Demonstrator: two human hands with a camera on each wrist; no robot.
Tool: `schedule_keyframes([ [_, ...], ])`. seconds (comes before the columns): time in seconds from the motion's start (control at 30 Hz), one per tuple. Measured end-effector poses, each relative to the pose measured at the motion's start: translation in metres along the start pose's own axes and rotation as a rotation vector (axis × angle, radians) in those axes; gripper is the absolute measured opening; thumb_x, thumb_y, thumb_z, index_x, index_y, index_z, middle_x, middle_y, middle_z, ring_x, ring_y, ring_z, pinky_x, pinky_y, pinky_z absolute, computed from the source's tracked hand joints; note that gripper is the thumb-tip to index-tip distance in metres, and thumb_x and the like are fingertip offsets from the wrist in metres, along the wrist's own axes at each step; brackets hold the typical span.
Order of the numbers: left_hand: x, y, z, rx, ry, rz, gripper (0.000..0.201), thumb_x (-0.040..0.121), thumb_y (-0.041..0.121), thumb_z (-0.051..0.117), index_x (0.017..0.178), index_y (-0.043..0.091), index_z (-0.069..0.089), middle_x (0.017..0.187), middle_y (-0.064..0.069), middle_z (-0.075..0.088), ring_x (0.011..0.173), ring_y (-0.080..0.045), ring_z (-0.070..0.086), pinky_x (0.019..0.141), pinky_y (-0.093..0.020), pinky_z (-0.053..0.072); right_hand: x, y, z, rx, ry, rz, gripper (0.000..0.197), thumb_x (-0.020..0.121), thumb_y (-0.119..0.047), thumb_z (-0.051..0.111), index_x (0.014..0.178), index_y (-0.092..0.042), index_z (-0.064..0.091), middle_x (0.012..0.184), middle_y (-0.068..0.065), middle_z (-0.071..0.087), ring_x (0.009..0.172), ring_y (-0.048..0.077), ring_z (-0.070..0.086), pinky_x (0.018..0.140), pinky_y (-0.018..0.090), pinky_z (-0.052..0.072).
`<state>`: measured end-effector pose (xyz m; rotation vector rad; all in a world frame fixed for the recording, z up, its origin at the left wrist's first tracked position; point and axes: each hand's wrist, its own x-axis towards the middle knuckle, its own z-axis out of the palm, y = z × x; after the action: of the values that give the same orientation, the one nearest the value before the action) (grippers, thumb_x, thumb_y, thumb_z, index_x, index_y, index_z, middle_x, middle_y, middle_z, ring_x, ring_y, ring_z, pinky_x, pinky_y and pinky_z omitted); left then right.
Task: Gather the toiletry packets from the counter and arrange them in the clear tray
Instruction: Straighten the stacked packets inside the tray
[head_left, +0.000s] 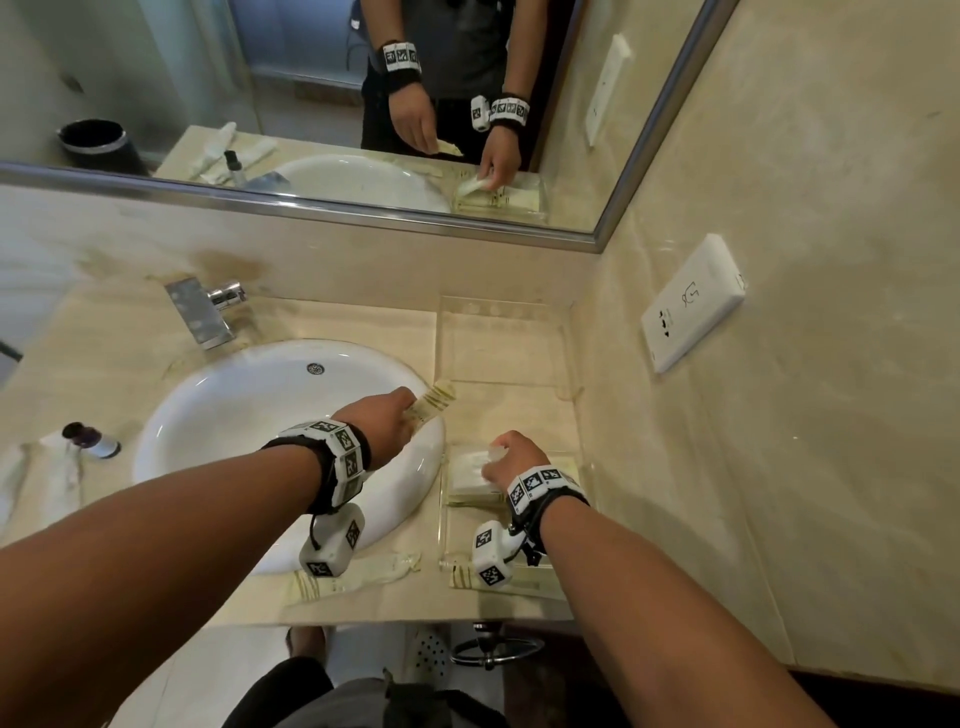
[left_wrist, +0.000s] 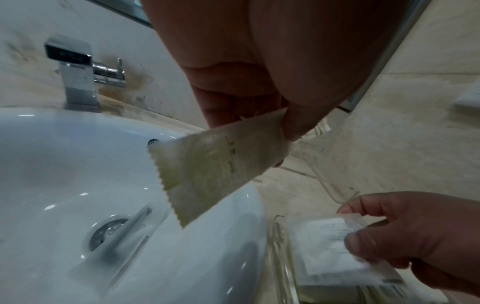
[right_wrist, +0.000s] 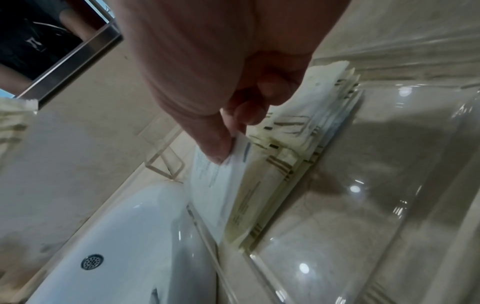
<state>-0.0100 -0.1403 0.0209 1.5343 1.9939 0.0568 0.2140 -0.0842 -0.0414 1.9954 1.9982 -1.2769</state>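
My left hand (head_left: 387, 423) pinches a cream striped packet (head_left: 434, 402) in the air over the right rim of the sink; in the left wrist view the same packet (left_wrist: 218, 164) hangs from my fingertips (left_wrist: 293, 125). My right hand (head_left: 511, 460) is inside the clear tray (head_left: 444, 519) at the counter's right. There it pinches the top white packet (right_wrist: 221, 185) of a stack of packets (right_wrist: 283, 152) lying against the tray's left wall. The white packet (left_wrist: 327, 246) also shows in the left wrist view. Another long packet (head_left: 358, 574) lies on the counter's front edge.
A white sink (head_left: 249, 410) with a chrome tap (head_left: 205, 309) fills the counter's middle. A second clear tray (head_left: 498, 343) stands behind the first. A small dark-capped bottle (head_left: 91, 439) and white packets (head_left: 31, 478) lie at the far left. A white wall box (head_left: 693, 309) hangs on the right.
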Motion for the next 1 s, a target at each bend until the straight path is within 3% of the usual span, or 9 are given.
schedule_keyframes([
  [0.1,0.002,-0.001,-0.003,-0.019,-0.008,0.008,0.026,0.096,0.039,0.044,0.117,0.024,0.048,0.093,0.002,0.069,0.084,-0.022,0.064,0.082,-0.043,0.054,0.004,-0.002,0.002,-0.045,-0.011,0.013,0.036,0.082,-0.021,0.069,0.114,-0.028,0.056,0.098,-0.003,0.062,0.084,0.017,0.065,0.068,0.025,0.049],
  [0.23,0.001,0.003,-0.005,-0.045,-0.015,0.013,0.028,0.096,0.041,0.041,0.120,0.027,0.048,0.095,0.003,0.069,0.085,-0.021,0.064,0.084,-0.043,0.054,0.008,-0.001,0.001,-0.087,-0.006,0.016,0.043,0.080,-0.028,0.069,0.120,-0.028,0.054,0.093,-0.004,0.064,0.080,0.015,0.064,0.064,0.025,0.046],
  [0.43,0.003,0.009,0.001,-0.029,-0.026,0.011,0.031,0.097,0.042,0.041,0.123,0.028,0.049,0.097,0.004,0.068,0.086,-0.020,0.064,0.082,-0.038,0.053,0.013,0.003,-0.002,-0.194,0.030,-0.020,0.049,0.090,-0.023,0.056,0.139,-0.024,0.052,0.134,0.002,0.061,0.113,0.022,0.062,0.088,0.029,0.050],
  [0.5,0.003,0.013,0.002,-0.022,-0.031,0.013,0.031,0.098,0.043,0.040,0.124,0.029,0.049,0.099,0.003,0.067,0.087,-0.021,0.063,0.080,-0.035,0.052,0.013,0.006,-0.002,-0.199,0.024,-0.015,0.047,0.091,-0.021,0.054,0.138,-0.024,0.055,0.139,0.000,0.059,0.119,0.021,0.060,0.096,0.029,0.049],
  [0.6,0.006,0.018,0.006,-0.026,-0.044,0.024,0.033,0.098,0.045,0.039,0.126,0.031,0.049,0.101,0.003,0.066,0.089,-0.021,0.063,0.081,-0.034,0.051,0.009,0.011,-0.002,-0.208,0.022,-0.018,0.046,0.092,-0.021,0.052,0.138,-0.021,0.057,0.140,0.000,0.059,0.121,0.022,0.059,0.098,0.030,0.048],
  [0.73,0.008,0.027,0.016,-0.014,-0.072,0.060,0.036,0.098,0.040,0.043,0.132,0.031,0.051,0.113,0.001,0.069,0.101,-0.022,0.063,0.086,-0.032,0.049,0.003,0.021,-0.006,-0.110,0.047,-0.010,0.042,0.093,-0.021,0.052,0.134,-0.020,0.061,0.136,0.001,0.062,0.117,0.022,0.061,0.090,0.026,0.046],
  [0.93,0.007,0.053,0.029,0.050,-0.124,0.127,0.042,0.094,0.030,0.049,0.136,0.032,0.053,0.133,0.000,0.062,0.119,-0.021,0.058,0.095,-0.032,0.045,-0.010,0.035,-0.019,0.513,0.170,0.003,0.030,0.092,-0.018,0.058,0.119,-0.024,0.070,0.101,-0.003,0.074,0.081,0.015,0.072,0.074,0.032,0.058],
  [1.0,0.007,0.061,0.036,0.047,-0.138,0.152,0.042,0.094,0.029,0.050,0.136,0.032,0.054,0.134,0.000,0.061,0.121,-0.020,0.057,0.098,-0.032,0.044,-0.018,0.041,-0.023,0.580,0.132,-0.019,0.025,0.089,-0.017,0.063,0.112,-0.024,0.071,0.094,0.000,0.075,0.077,0.013,0.072,0.077,0.035,0.058],
])
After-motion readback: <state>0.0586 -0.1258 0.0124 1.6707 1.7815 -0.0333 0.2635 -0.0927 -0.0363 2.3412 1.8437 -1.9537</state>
